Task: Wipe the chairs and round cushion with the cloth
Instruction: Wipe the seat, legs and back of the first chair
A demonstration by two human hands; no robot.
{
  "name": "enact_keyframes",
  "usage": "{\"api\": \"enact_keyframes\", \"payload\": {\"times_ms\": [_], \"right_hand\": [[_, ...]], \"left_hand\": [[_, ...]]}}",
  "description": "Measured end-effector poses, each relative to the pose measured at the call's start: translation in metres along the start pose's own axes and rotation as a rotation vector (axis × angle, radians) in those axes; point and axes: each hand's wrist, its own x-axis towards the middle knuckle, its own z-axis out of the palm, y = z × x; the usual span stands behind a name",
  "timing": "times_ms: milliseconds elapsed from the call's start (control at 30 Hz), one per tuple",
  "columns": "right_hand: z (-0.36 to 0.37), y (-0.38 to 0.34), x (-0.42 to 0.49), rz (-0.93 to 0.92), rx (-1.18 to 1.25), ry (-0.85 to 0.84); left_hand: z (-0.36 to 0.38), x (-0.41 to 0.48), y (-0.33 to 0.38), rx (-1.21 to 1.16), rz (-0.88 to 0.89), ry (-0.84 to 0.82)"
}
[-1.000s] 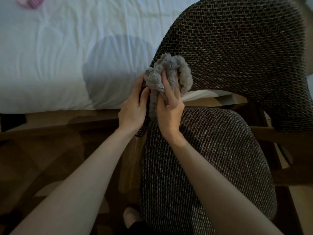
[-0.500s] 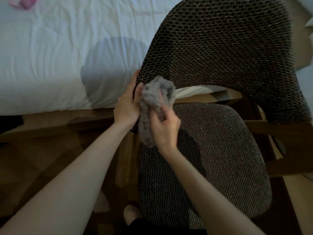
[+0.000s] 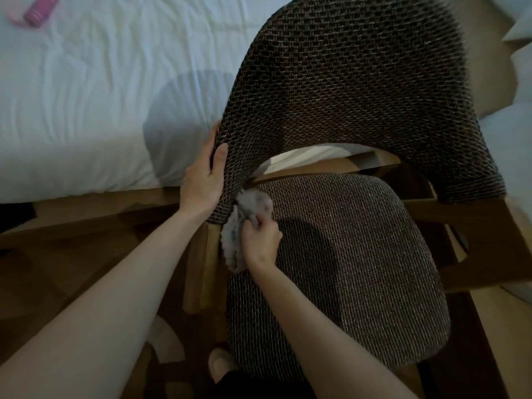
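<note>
Brown woven chair (image 3: 359, 90), grey cloth (image 3: 244, 226)
The bed (image 3: 86, 110) is white with a pink thing (image 3: 39, 9) on it; the floor (image 3: 57, 269) is dark brown.

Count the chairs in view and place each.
1: the woven chair beside the white bed, left hand gripping its backrest edge. Others may be out of frame.

Bed: a wide bed with a wrinkled white cover (image 3: 86, 96) fills the upper left; a rounded grey shadow lies on its near part.
Frame: a light-brown wooden bed rail (image 3: 100, 210) runs under the cover.
On the bed: a small blurred pink object (image 3: 40, 8), far corner.
Floor: a dark brown patterned rug (image 3: 43, 263) with pale curved shapes.
Right edge: white soft bedding (image 3: 512, 139).
Light: dim and even.
</note>
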Motion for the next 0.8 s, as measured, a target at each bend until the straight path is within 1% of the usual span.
{"api": "enact_keyframes", "payload": {"times_ms": [33,100,167,233,300,367,433,500,533,600,700,767,800], "right_hand": [[-0.010,-0.008,0.002,-0.072,0.060,0.054],[-0.038,-0.030,0.008,-0.332,0.161,0.160],[-0.070,-0.059,0.022,-0.618,0.108,0.275],[-0.101,-0.090,0.047,-0.829,0.003,0.338],[-0.126,-0.124,0.074,-0.963,-0.109,0.327],[-0.140,-0.149,0.099,-1.050,-0.315,0.330],[-0.142,-0.157,0.118,-1.128,-0.491,0.321],[-0.137,-0.147,0.131,-1.222,-0.553,0.350],[-0.134,-0.136,0.135,-1.243,-0.562,0.360],[-0.129,-0.109,0.142,-1.197,-0.605,0.306],[-0.127,-0.062,0.148,-1.077,-0.719,0.082],[-0.130,-0.039,0.147,-0.978,-0.771,-0.083],[-0.132,-0.034,0.146,-0.947,-0.786,-0.136]], "left_hand": [[0.000,0.000,0.001,0.002,-0.002,-0.002],[-0.002,-0.001,0.005,-0.019,-0.002,-0.027],[-0.003,-0.006,0.011,-0.071,0.019,-0.048],[-0.001,-0.009,0.021,-0.103,0.033,-0.025],[0.003,-0.002,0.039,-0.095,0.014,0.035],[0.009,0.016,0.063,-0.065,0.022,0.093],[0.017,0.037,0.086,-0.014,0.083,0.136],[0.029,0.049,0.100,0.086,0.120,0.169],[0.036,0.052,0.103,0.142,0.102,0.195],[0.048,0.050,0.100,0.231,0.071,0.260],[0.056,0.040,0.083,0.366,0.131,0.308],[0.058,0.034,0.070,0.445,0.163,0.296],[0.059,0.032,0.066,0.472,0.172,0.287]]}}
